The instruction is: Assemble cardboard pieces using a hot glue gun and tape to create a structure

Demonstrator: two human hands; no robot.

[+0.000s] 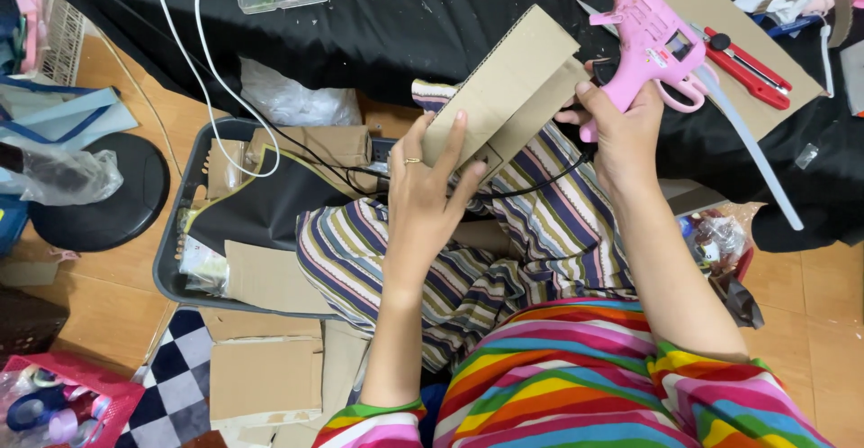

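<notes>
Crowding glue gun (650, 43): red cutter (751, 68)

A rainbow-striped top with short sleeves is worn over loose trousers striped in purple, olive and white, and a thin gold ring is seen on the left hand (423, 198).

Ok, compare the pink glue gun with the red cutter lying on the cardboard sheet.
The pink glue gun is held up in the right hand; the red cutter lies flat on the cardboard sheet, untouched. The glue gun is bulky, with a pistol grip and trigger; the cutter is slim and straight. A pale glue stick juts from the gun's back; the cutter has a black end. Both sit at the table's right side.
</notes>
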